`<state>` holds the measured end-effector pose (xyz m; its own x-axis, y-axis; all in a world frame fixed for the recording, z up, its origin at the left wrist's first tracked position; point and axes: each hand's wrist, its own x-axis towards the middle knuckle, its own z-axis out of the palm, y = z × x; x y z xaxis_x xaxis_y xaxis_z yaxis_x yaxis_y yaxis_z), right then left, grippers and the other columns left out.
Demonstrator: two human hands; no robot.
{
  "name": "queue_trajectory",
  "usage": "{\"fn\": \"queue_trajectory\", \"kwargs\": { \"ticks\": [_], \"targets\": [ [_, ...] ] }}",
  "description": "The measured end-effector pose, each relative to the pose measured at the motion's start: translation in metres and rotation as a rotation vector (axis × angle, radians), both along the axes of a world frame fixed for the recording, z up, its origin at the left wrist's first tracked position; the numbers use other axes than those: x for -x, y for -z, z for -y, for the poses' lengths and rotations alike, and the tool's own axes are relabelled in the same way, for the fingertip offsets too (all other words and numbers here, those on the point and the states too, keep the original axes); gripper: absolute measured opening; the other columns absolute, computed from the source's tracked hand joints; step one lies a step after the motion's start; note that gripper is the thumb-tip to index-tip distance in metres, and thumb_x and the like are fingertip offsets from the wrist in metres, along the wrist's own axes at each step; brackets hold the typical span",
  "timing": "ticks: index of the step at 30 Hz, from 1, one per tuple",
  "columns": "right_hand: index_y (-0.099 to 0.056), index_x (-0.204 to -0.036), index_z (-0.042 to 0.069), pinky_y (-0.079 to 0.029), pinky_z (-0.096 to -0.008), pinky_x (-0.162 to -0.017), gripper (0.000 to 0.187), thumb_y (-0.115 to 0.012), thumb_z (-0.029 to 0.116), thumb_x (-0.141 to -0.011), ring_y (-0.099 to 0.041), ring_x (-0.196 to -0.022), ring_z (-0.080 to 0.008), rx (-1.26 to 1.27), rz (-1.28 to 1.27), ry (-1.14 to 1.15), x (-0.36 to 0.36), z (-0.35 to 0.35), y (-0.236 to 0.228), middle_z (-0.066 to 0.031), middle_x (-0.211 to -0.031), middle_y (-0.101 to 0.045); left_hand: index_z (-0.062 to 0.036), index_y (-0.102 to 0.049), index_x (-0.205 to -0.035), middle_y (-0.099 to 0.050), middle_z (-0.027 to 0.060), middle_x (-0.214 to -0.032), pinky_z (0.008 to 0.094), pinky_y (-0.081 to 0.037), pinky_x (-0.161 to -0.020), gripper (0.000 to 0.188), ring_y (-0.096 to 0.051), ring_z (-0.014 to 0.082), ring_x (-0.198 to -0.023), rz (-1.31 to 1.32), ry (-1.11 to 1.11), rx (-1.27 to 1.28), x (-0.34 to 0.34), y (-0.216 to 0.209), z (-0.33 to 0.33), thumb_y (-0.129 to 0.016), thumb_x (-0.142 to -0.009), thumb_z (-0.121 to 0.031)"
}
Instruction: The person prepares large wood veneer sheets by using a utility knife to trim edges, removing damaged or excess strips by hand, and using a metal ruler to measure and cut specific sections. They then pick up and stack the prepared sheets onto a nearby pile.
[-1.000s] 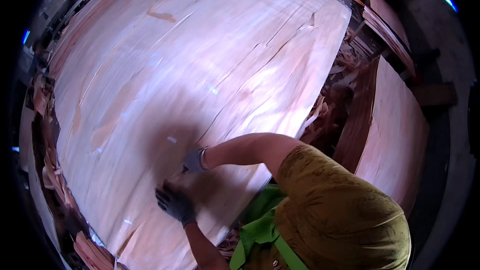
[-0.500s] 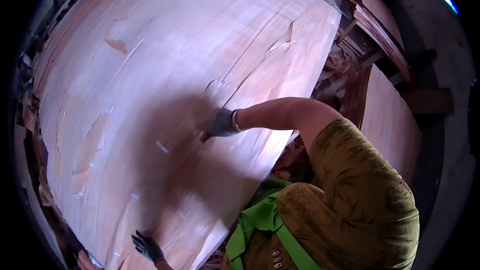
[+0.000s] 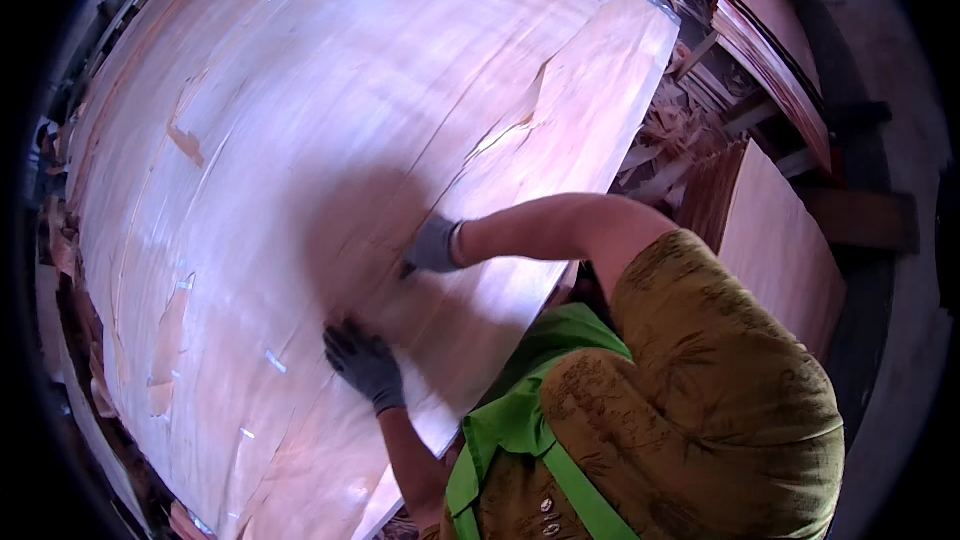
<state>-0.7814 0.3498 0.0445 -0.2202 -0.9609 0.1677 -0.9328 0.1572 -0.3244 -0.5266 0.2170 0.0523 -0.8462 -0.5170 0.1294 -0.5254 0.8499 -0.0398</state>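
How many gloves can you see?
2: a dark gray glove on the left hand, and a lighter gray glove on the right hand, higher up and farther right. Others could be hidden.

And what an outfit I've got on: a mustard-olive shirt [image 3: 720,360], darker leafy print running all over it, right sleeve [image 3: 645,270] cut short! Across that goes bright lime-green fabric [image 3: 525,395], bunched at the chest, a flat strap [image 3: 590,495] of the same green, pale button-like dots [image 3: 547,506] beside it! My right hand [image 3: 432,245] sports a grey glove [image 3: 438,252], lighter at the wrist; my left hand [image 3: 365,365], a grey one too, darker toward the fingertips!
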Motion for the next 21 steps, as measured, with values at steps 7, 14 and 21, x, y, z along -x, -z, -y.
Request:
{"fn": "queue_trajectory", "kwargs": {
  "ticks": [7, 14, 21],
  "targets": [
    [-0.067, -0.103, 0.018, -0.052, -0.0411, -0.071, 0.029, -0.053, 0.038, -0.087, -0.066, -0.082, -0.0303, -0.243, 0.000, 0.081, 0.142, -0.123, -0.001, -0.0103, -0.093, -0.068, -0.0131, -0.029, -0.143, -0.021, 0.0192, -0.150, 0.0519, -0.020, -0.108, 0.056, -0.026, 0.0376, -0.135, -0.055, -0.130, 0.007, 0.066, -0.017, -0.040, -0.045, -0.092, -0.027],
    [-0.066, -0.091, 0.009, -0.052, -0.0469, -0.066, 0.021, -0.049, 0.021, -0.085, -0.067, -0.076, -0.0337, -0.279, 0.047, 0.010, 0.180, -0.164, -0.011, -0.0148, -0.082, -0.068, -0.0129, -0.032, -0.142, -0.025, 0.0182, -0.148, 0.0530, -0.021, -0.107, 0.065, -0.027, 0.0377, -0.135, -0.098, -0.061, 0.011, 0.237, -0.001, -0.197, -0.054, -0.085, -0.036],
    [-0.066, -0.104, 0.012, -0.052, -0.0428, -0.073, 0.026, -0.051, 0.022, -0.086, -0.066, -0.090, -0.0308, -0.522, -0.001, 0.049, 0.266, -0.247, -0.031, -0.0135, -0.098, -0.067, -0.0099, -0.032, -0.141, -0.026, 0.0198, -0.148, 0.0555, -0.017, -0.108, 0.066, -0.022, 0.0389, -0.137, -0.063, -0.073, 0.022, 0.253, 0.006, -0.203, -0.054, -0.083, -0.034]
  ]
}}
